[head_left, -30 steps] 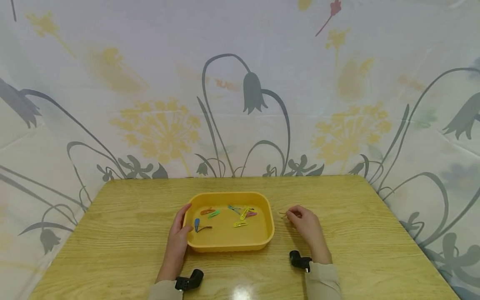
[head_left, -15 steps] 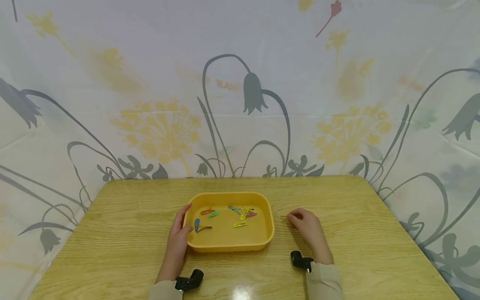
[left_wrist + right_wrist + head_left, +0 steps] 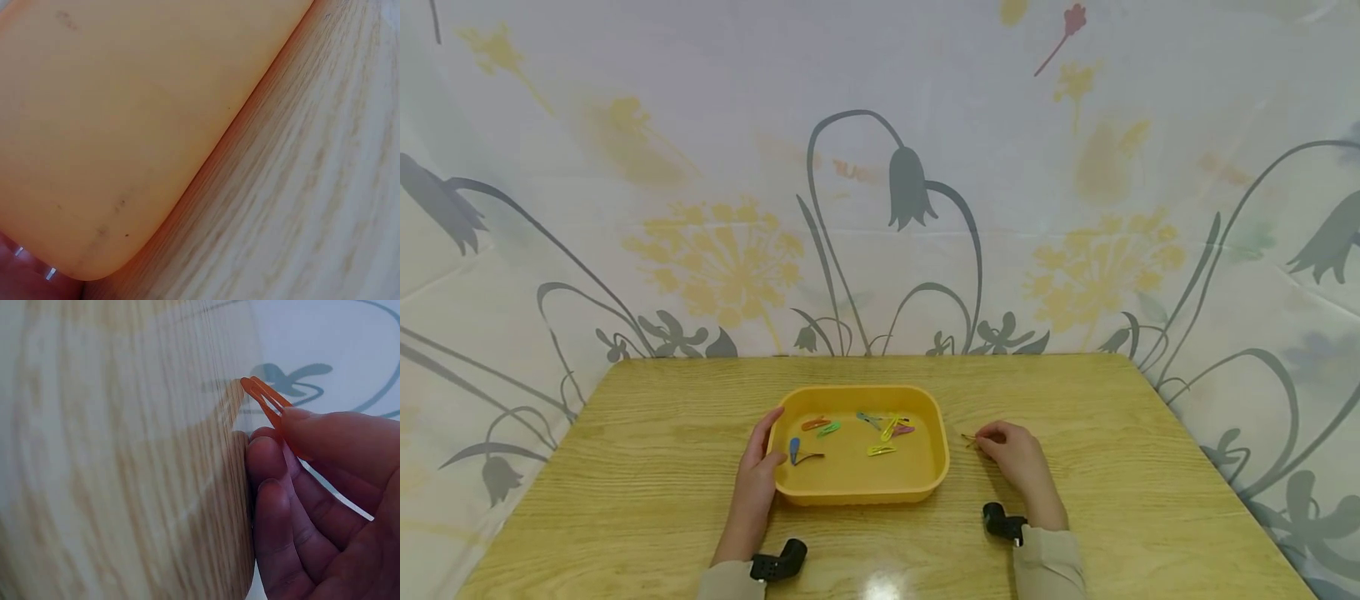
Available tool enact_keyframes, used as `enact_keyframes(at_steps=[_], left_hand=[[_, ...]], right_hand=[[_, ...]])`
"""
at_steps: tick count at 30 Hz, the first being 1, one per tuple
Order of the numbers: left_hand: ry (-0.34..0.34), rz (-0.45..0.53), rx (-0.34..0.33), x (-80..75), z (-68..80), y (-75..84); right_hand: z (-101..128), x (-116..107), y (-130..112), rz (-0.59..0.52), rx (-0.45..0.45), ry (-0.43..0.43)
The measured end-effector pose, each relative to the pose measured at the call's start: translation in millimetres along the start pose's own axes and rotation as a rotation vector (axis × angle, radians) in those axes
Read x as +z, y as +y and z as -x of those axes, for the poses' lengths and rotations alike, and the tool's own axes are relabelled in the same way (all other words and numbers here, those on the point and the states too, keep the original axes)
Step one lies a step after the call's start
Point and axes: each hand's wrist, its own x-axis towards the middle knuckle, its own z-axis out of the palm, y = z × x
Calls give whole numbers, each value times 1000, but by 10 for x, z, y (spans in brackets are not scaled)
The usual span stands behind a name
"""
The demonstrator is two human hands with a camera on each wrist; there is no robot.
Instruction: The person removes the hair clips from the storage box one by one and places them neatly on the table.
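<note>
Left hand: our left hand (image 3: pixel 758 471) rests against the yellow tray (image 3: pixel 859 493), fingers relaxed.
Right hand: our right hand (image 3: pixel 1017 457) pinches an orange hair clip (image 3: pixel 265 398) just above the table (image 3: pixel 625 467), right of the tray.
Risk: the thin clip could slip out — our pinch catches only one end.
</note>
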Motion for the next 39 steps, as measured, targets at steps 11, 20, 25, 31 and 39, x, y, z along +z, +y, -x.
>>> enact_keyframes(at_steps=[11, 20, 25, 31, 39], left_hand=[[3, -18, 0, 0, 2, -20], [2, -14, -1, 8, 8, -8], [8, -16, 2, 10, -1, -7], [5, -20, 2, 8, -4, -1], [9, -16, -1, 10, 5, 10]], right_hand=[[30, -1, 11, 0, 33, -3], [36, 1, 12, 4, 31, -6], [31, 6, 15, 13, 26, -3], [14, 16, 26, 19, 31, 7], [10, 10, 25, 19, 40, -4]])
